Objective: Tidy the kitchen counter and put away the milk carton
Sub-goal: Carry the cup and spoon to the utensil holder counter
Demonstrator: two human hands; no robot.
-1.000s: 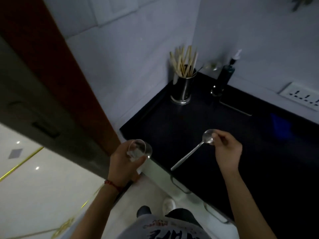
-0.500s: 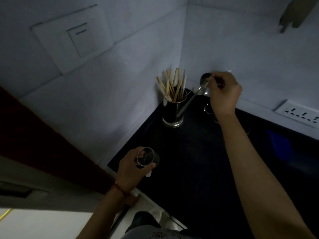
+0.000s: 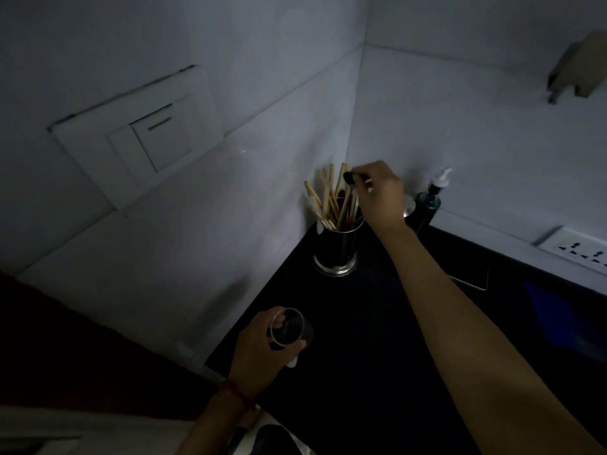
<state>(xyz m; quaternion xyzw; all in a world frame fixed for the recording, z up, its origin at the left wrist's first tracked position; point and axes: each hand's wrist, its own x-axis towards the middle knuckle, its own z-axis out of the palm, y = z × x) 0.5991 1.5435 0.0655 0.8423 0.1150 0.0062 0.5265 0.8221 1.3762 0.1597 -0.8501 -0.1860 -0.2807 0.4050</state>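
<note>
Dim corner bench [image 3: 361, 339]: right hand [image 3: 381, 195] pinches spoon [image 3: 350, 185] into utensil holder [image 3: 338, 247]; left hand [image 3: 259, 353] holds glass [image 3: 290, 328]. Next, probably release spoon.

Chopsticks [image 3: 331, 198] in holder [image 3: 335, 249], counter [image 3: 361, 339] corner

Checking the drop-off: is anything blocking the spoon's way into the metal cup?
Only the chopsticks crowd the metal cup. The right hand holds the spoon by its bowl end, handle already down among them on the right side. Nothing else visible is in the way.
</note>
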